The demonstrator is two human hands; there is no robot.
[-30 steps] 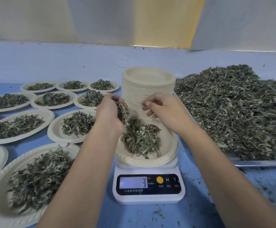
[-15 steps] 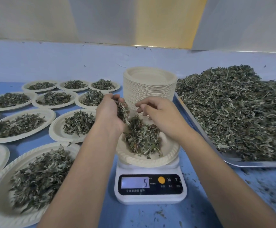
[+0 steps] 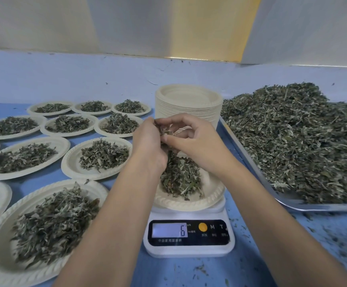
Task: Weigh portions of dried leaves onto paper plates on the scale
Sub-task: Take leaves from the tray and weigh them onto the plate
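A white digital scale (image 3: pixel 189 238) stands at the centre front, its display reading 6. On it sits a paper plate (image 3: pixel 191 201) carrying a small heap of dried leaves (image 3: pixel 180 179). Above the plate my left hand (image 3: pixel 147 146) holds a clump of dried leaves in its curled fingers. My right hand (image 3: pixel 191 139) meets it from the right and pinches leaves out of that clump with thumb and fingertips. The clump is mostly hidden between the two hands.
A tall stack of empty paper plates (image 3: pixel 189 104) stands just behind the hands. A metal tray (image 3: pixel 305 206) heaped with dried leaves (image 3: pixel 305 137) fills the right side. Several filled plates (image 3: pixel 98 156) cover the blue table (image 3: pixel 189 272) on the left.
My right hand has moved left to touch the clump in my left hand. The scale reading climbed from 3 through 5 to 6.
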